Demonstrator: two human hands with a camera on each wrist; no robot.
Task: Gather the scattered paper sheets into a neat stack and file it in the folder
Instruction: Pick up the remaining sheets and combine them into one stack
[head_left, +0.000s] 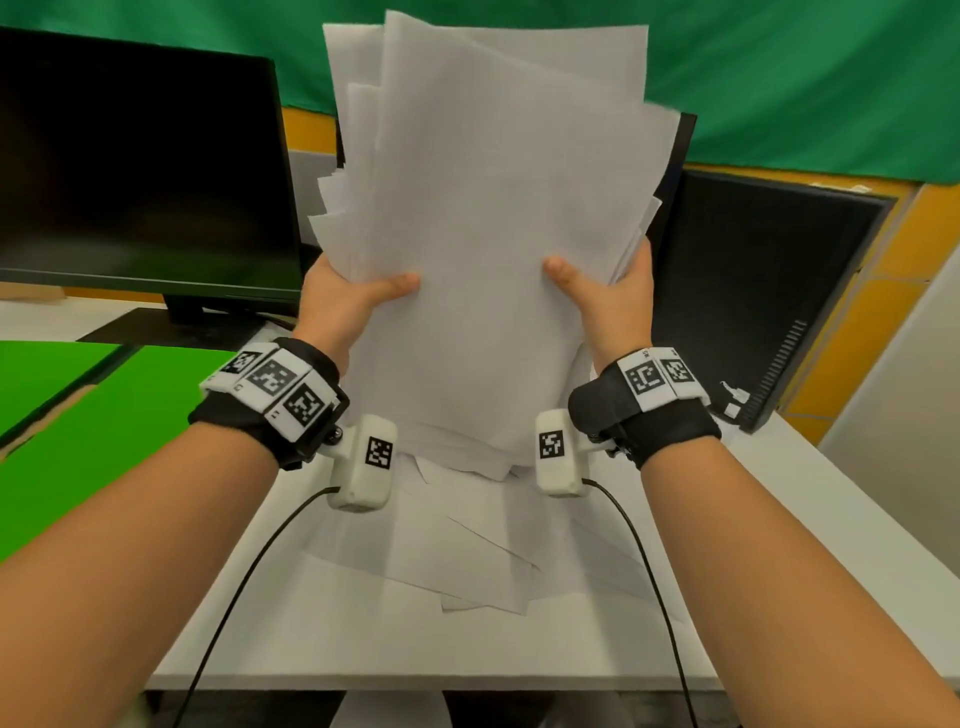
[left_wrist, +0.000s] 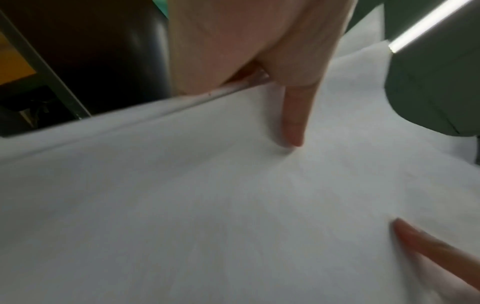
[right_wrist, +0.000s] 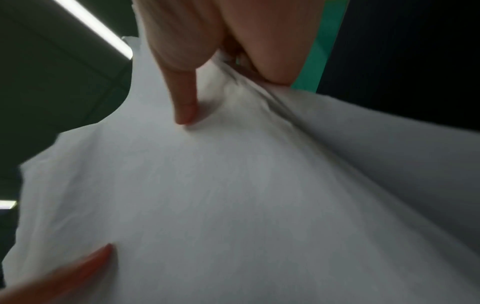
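Both hands (head_left: 353, 301) (head_left: 613, 306) on upright paper stack (head_left: 493, 218), long axis vertical.

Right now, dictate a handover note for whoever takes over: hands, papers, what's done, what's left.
Left hand grips the bundle's left edge, thumb in front. Right hand grips its right edge the same way.
The bundle is held upright above the desk; its edges are ragged, sheets sticking out at the top and sides.
More loose sheets lie on the desk below.
The green folder lies to the left.
Done: most sheets picked up.
Left: gather the rest, square the edges, file the stack in the folder.
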